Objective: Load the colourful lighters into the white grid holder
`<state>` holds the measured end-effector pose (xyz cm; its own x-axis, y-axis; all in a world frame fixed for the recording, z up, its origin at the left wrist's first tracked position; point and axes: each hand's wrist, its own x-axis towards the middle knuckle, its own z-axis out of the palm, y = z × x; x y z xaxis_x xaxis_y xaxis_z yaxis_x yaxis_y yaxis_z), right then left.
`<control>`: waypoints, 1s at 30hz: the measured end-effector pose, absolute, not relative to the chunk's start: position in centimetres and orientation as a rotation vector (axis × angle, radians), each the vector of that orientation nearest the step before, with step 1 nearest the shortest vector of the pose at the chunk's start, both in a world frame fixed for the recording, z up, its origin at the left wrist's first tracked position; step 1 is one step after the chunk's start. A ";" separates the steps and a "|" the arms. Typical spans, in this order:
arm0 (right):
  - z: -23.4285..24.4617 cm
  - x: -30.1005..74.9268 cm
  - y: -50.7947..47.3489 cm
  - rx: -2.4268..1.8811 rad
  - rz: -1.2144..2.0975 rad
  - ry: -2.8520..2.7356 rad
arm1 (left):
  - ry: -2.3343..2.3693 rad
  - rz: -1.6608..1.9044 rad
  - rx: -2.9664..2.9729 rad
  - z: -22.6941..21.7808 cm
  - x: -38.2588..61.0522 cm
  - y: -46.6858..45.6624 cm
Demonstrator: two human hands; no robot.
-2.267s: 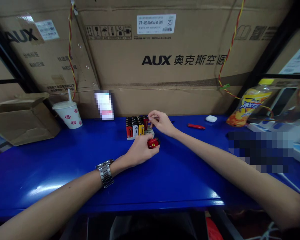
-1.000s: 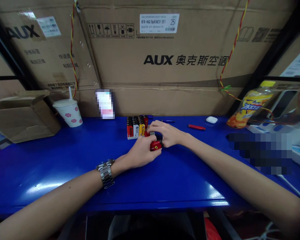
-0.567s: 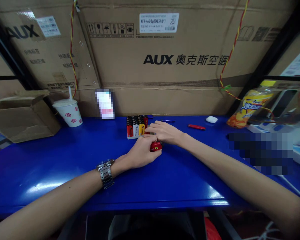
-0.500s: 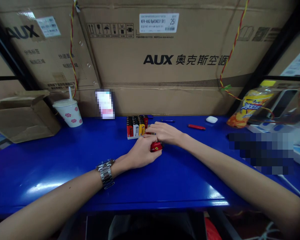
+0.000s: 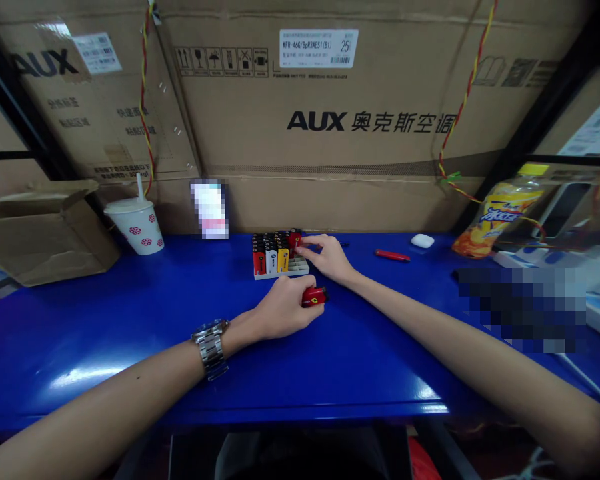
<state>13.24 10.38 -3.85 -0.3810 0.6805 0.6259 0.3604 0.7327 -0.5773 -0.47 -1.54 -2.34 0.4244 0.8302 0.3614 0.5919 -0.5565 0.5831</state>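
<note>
Red lighter (image 5: 316,296) with a small yellow badge on its side lies lengthwise in the left hand (image 5: 280,312), whose fingers are curled closed over it. Only the lighter's right end pokes out past the fingertips. That hand rests low on the blue table (image 5: 330,363), knuckles up. Its forearm comes in from the lower left, with a steel-link watch (image 5: 210,347) on the wrist.

Just beyond this grip and slightly to its right, the right hand (image 5: 327,255) has thumb and forefinger pressed together on an upright lighter (image 5: 295,238), also red. This one stands a little above its neighbours at the far right corner of a pale slotted tray (image 5: 296,269). The other fingers are loosely bent and the palm faces left. The forearm stretches in from the lower right. Red, white and yellow lighters stand in the tray to the left of this pinch, and the slots nearest the left hand are bare.

Behind both hands a big cardboard box (image 5: 330,153) reads "AUX 奥克斯空调". Its white sticker (image 5: 319,48) reads "KFR-46G/BpR3AES1(B1)" and "25". Well to the left of the grips stands a paper cup (image 5: 136,228) with a straw. To the right of the pinch lie a slim red stick (image 5: 392,255) and a white earbud case (image 5: 422,241). Farther right is a yellow bottle (image 5: 500,212) whose blue lettering is too blurred to read.
</note>
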 end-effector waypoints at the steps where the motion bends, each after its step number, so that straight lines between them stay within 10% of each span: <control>1: -3.9 13.1 10.4 -0.798 0.445 -2.020 | 1.218 0.891 2.313 -2.3 -0.4 -1.6; 30: -2.7 13.9 8.4 -0.858 0.150 -2.194 | 1.562 1.182 1.945 -1.8 -0.3 -0.7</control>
